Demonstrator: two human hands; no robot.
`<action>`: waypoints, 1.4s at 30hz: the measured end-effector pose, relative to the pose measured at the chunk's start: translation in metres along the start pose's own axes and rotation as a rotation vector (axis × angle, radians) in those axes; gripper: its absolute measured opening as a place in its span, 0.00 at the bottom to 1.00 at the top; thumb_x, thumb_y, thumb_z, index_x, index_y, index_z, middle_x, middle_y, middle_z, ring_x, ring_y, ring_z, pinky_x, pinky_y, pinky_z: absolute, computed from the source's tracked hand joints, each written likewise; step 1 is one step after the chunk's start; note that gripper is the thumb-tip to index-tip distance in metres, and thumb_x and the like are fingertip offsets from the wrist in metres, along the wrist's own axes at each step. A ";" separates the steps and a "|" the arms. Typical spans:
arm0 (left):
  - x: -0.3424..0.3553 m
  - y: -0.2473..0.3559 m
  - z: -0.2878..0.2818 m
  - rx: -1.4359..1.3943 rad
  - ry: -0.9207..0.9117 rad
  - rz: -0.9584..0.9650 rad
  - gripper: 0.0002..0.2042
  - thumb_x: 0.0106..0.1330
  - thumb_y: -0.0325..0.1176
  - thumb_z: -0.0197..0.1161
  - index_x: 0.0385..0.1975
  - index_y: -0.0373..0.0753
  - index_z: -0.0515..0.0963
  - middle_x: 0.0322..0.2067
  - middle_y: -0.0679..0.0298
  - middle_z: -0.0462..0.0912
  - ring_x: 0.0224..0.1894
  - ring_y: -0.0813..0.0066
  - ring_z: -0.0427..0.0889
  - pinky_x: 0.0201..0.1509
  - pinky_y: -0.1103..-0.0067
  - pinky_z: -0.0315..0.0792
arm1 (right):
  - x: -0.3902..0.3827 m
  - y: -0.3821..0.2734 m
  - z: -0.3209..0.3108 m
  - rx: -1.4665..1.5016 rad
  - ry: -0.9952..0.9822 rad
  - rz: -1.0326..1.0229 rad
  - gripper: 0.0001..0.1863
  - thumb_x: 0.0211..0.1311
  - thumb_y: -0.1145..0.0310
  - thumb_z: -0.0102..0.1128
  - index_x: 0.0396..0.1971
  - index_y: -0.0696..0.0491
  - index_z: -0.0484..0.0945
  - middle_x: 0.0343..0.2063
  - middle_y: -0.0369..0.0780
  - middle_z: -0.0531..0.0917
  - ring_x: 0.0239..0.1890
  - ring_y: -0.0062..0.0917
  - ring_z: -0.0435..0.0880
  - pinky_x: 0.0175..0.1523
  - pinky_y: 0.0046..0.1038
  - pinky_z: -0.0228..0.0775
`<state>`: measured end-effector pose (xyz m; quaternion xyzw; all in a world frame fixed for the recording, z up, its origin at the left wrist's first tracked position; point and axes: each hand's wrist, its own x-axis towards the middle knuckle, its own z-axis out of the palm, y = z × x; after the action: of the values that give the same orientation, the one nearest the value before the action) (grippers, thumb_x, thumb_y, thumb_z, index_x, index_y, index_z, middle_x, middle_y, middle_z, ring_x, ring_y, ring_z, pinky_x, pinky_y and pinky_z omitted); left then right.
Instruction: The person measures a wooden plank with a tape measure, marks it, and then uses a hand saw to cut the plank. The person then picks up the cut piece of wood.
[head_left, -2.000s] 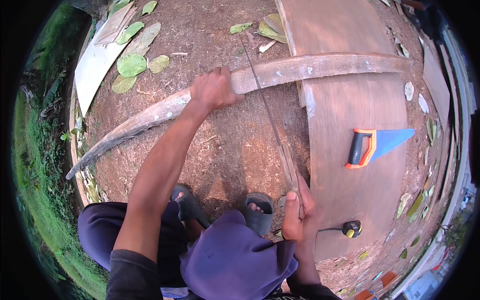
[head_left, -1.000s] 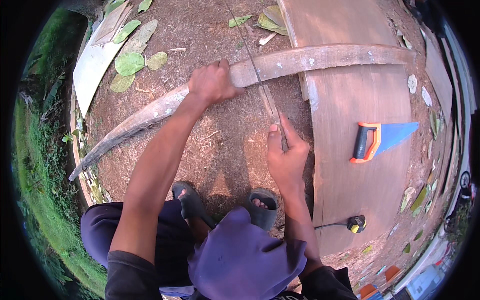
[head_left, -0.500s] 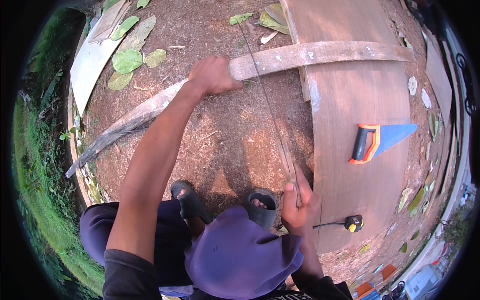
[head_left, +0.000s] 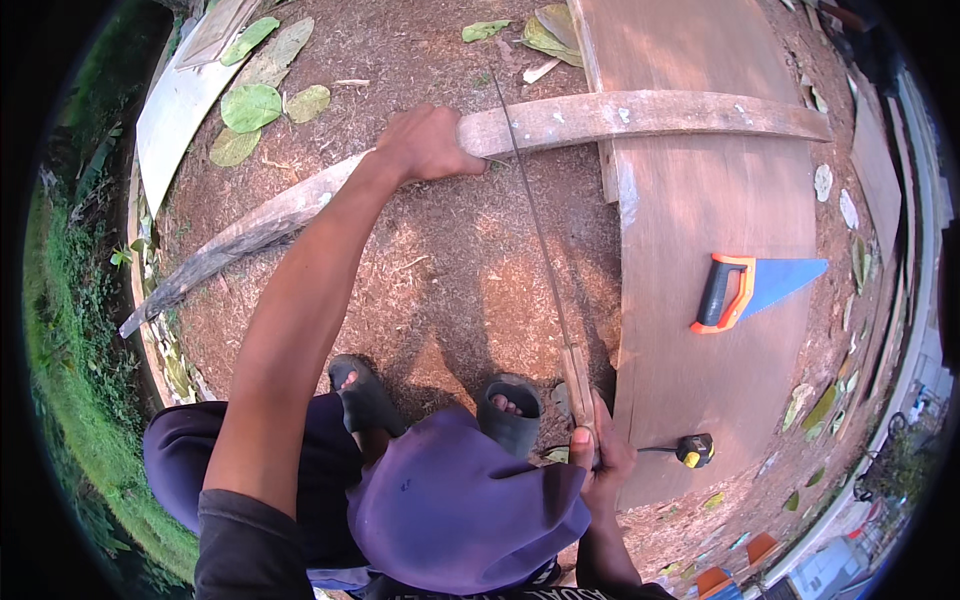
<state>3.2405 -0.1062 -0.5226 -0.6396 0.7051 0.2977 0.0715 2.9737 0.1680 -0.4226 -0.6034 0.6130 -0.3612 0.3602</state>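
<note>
My left hand grips a long weathered wooden beam at its middle; the beam lies across the ground, its right part over a broad plywood board. My right hand is closed on the wooden handle of a long, thin-bladed saw, down by my right knee. The blade crosses the beam just right of my left hand. A blue-bladed handsaw with an orange and black handle lies on the plywood, as does a black and yellow tape measure near my right hand.
A white sheet with a thin board lies at the left, among large leaves. My sandalled feet are on the littered dirt below the beam. Grass runs along the left edge. More boards lie at the right.
My right hand pushed the saw forward toward the beam, then drew it back toward me; it is now nearer me than half a second ago. My left hand still grips the beam.
</note>
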 end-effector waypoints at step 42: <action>-0.013 -0.003 0.005 -0.079 -0.073 0.050 0.24 0.44 0.50 0.71 0.35 0.36 0.85 0.29 0.55 0.86 0.31 0.65 0.85 0.35 0.66 0.79 | 0.070 0.032 0.077 0.072 0.107 0.133 0.21 0.71 0.71 0.56 0.59 0.67 0.76 0.37 0.47 0.88 0.37 0.20 0.83 0.43 0.26 0.75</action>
<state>3.2437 -0.0929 -0.5213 -0.6129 0.7054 0.3501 0.0642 3.0254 0.0977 -0.4885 -0.5277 0.6566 -0.3899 0.3719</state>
